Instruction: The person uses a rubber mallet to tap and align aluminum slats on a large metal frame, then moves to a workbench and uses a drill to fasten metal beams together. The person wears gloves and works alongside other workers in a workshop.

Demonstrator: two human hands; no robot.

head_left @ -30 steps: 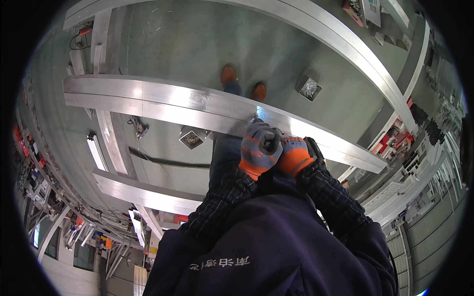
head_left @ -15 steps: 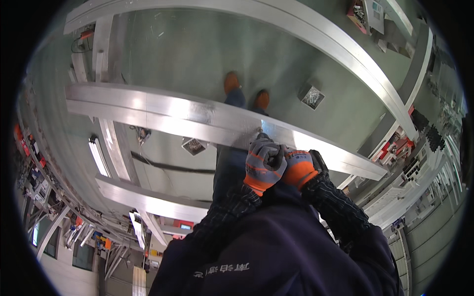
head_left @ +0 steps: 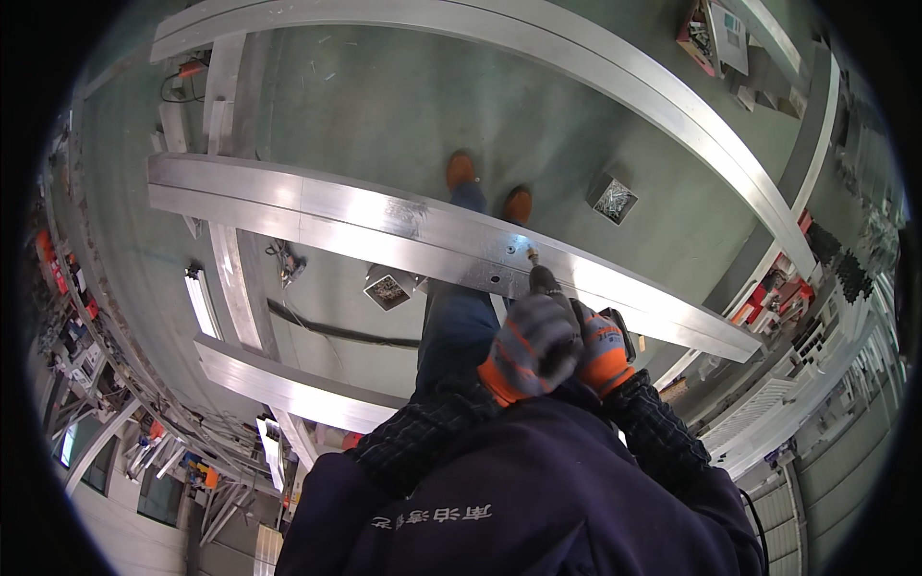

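Note:
A long aluminium beam (head_left: 365, 219) crosses in front of me, with a dark hole (head_left: 495, 279) and a small round mark or hole (head_left: 511, 250) in its face. My left hand (head_left: 534, 344), in a grey and orange glove, is closed around the front of a power drill (head_left: 545, 281). Beside it, my right hand (head_left: 605, 353), gloved alike, is wrapped round the rear of the drill, its fingers partly hidden. The bit (head_left: 532, 253) points at the beam just right of the mark, under a bright spot of light; whether it touches the metal I cannot tell.
Another long beam (head_left: 576, 40) arcs across the far side, and a shorter one (head_left: 279, 384) lies nearer on the left. Open boxes of small metal pieces stand beyond the beam (head_left: 613, 200) and on its near side (head_left: 389, 291). A corded tool (head_left: 288, 264) and dark cable (head_left: 336, 330) lie left.
Both hands and the drill have shifted right and slightly nearer to me. The bit has moved right along the beam, uncovering the hole and the mark.

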